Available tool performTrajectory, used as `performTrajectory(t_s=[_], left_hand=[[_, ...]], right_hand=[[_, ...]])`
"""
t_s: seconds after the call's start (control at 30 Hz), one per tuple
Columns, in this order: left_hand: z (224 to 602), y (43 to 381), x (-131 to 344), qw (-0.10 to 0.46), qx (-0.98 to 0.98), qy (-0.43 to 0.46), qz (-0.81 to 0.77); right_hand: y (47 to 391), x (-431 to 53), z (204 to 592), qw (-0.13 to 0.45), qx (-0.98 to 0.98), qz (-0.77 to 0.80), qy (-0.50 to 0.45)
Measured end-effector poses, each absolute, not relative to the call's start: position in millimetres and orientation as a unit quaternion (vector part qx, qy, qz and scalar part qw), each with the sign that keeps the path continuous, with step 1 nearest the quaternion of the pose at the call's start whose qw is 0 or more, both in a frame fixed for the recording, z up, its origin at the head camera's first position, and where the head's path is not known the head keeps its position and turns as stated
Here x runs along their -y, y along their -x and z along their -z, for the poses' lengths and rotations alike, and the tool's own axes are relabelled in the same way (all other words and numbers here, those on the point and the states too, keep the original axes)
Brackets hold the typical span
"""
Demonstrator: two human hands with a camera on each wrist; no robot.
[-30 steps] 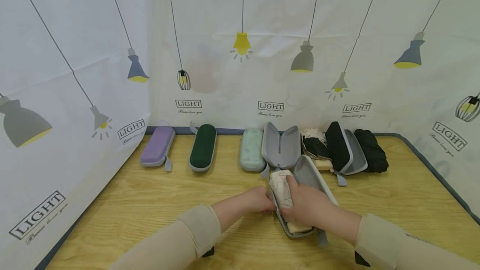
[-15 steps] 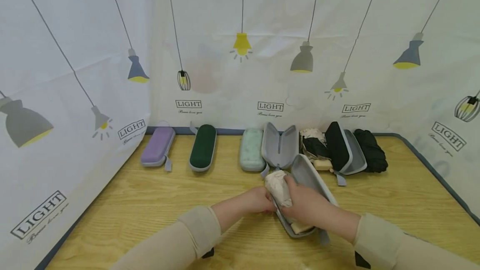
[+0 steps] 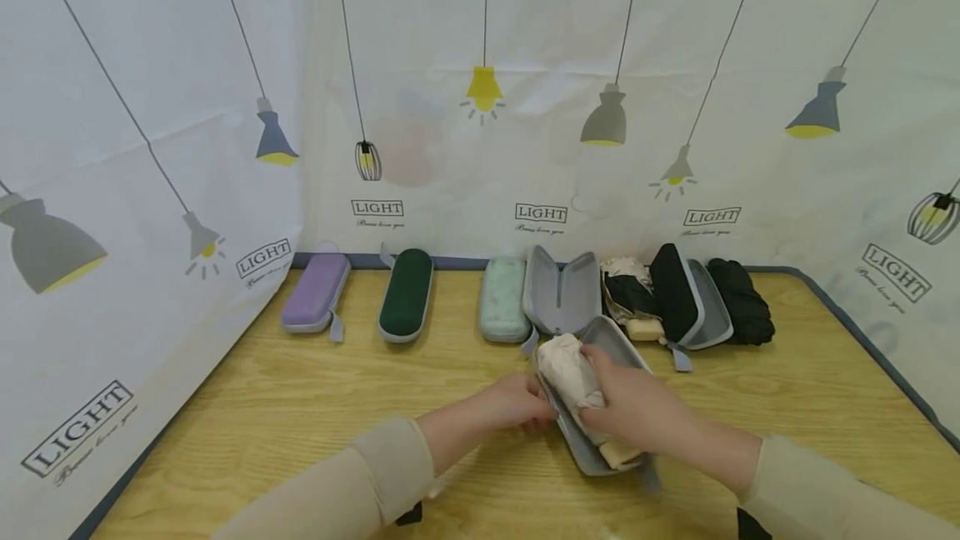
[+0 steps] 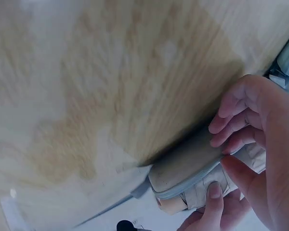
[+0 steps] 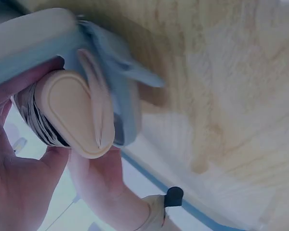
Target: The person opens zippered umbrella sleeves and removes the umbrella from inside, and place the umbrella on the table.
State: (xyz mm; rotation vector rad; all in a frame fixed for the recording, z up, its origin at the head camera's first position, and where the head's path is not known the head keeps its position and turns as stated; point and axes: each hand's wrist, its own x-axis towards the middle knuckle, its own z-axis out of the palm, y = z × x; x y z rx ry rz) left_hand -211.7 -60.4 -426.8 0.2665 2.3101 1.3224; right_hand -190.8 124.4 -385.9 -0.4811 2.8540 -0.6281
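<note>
right hand [image 3: 641, 407] has fingers and thumb curled round a cream wrapped bundle [image 3: 570, 369]; thumb and fingertips are apart by the bundle's thickness. left hand [image 3: 517, 402] has curled fingers, thumb and fingertips nearly together, pinching the near-left rim of the grey-lined case [image 4: 185, 161]; exact contact spot is covered by its own fingers, in the head view too.

bundle sits tilted along the hollow of that case, between its two halves. can't tell if it touches the bottom; right hand blocks the middle. its flat tan end [image 5: 62, 110] shows full in the right wrist view, strips of wrap round it. far half of the case is mostly behind the right hand. pull tab [image 5: 147, 76] shows there; in the head view it's a blur.

behind, along the back of the counter [image 3: 262, 440]: purple case [image 3: 315, 290], dark green case [image 3: 407, 294], mint case [image 3: 503, 298], then an unfolded grey case [image 3: 562, 294] with its near edge behind the one in work. right of it, a cream-and-black bundle [image 3: 632, 288], partly behind a black case [image 3: 675, 294] standing part open, so its contents can't be seen. black bundle [image 3: 741, 302] at the end, folds too dark to read.

both sleeves run off the bottom of the head view. dark bits under the cuffs are cut off, can't identify.
</note>
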Motion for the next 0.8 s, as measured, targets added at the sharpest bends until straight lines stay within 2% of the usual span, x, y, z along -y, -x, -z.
performTrajectory(t_s=[0.2,0.43,0.6,0.8], left_hand=[[416.1,215.8,58.0,0.237,-0.813,-0.071,-0.527],[400.2,215.5,52.3,0.243,-0.800,-0.059,-0.545],[395.0,215.0,50.9,0.242,-0.799,-0.062,-0.546],[390.5,214.4,51.0,0.217,-0.808,-0.067,-0.543]], right_hand=[[190.1,-139.3,366.8,0.067,-0.951,0.257,0.161],[191.4,-165.8,346.8,0.015,-0.960,0.230,0.162],[193.9,-186.7,345.1,0.041,-0.963,0.228,0.134],[198.9,-205.9,366.6,0.088,-0.968,0.215,0.095]])
